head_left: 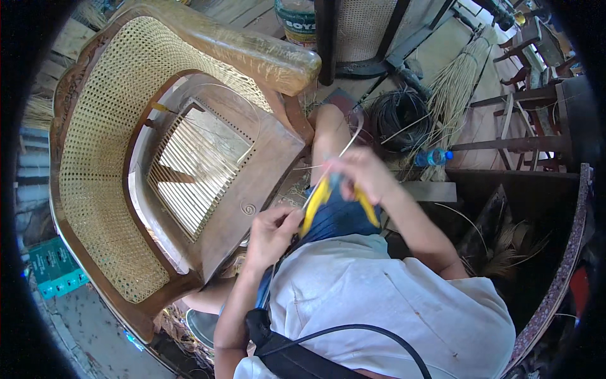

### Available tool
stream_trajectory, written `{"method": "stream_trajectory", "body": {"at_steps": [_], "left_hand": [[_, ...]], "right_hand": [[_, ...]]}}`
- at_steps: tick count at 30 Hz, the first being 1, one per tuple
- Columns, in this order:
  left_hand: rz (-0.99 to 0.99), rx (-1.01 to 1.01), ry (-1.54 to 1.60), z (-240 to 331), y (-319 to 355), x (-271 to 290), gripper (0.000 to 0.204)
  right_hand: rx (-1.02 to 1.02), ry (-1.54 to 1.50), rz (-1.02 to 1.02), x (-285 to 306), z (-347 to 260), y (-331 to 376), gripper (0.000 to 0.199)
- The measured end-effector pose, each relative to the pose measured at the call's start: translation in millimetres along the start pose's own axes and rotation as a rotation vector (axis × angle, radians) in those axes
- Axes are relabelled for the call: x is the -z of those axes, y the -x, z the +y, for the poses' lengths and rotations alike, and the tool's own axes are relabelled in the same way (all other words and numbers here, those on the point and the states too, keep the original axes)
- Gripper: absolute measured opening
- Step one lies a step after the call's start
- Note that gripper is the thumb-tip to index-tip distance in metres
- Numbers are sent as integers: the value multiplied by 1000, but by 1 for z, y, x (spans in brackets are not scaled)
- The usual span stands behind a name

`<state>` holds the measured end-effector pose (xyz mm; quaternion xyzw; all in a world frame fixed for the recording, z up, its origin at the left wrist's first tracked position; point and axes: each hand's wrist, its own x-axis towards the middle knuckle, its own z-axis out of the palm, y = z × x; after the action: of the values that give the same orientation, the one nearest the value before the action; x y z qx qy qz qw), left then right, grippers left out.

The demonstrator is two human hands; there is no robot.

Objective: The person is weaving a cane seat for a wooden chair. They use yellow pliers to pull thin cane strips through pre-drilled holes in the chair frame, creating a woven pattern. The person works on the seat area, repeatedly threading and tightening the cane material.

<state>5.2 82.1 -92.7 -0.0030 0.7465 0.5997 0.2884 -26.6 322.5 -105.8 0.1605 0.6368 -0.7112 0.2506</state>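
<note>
My left hand (271,234) is closed in a pinch on a thin pale cane strand (346,146), beside the chair's seat. The strand runs up past my right hand (366,177), where its end curls above my knee. Held in my right hand are yellow-handled pliers (316,205), smeared by motion; their handles point down toward my lap and their jaws are hard to see. To the left stands a wooden armchair. Its seat frame (240,202) has an opening with parallel cane strands (196,167) strung across part of it. Woven cane (95,158) fills the curved back.
A coil of dark cord (401,120), a bundle of loose cane (464,69) and a water bottle (433,156) lie beyond my right hand. A tin (297,25) and a dark frame with cane panel (363,31) are at the back. Green boxes (57,268) stand far left.
</note>
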Motion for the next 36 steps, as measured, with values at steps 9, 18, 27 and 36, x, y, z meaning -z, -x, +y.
{"method": "stream_trajectory", "body": {"at_steps": [9,18,27,36], "left_hand": [[-7,13,91,-1,9,-4,18],[54,-104,-94,6,28,5,11],[64,-74,-94,13,83,35,10],[176,-79,-22,8,70,24,13]], "right_hand": [[-142,-197,-437,-35,11,18,28],[-159,-318,-392,-37,15,18,16],[12,-288,-349,-6,-8,2,16],[-166,-282,-618,-57,0,18,21]]}}
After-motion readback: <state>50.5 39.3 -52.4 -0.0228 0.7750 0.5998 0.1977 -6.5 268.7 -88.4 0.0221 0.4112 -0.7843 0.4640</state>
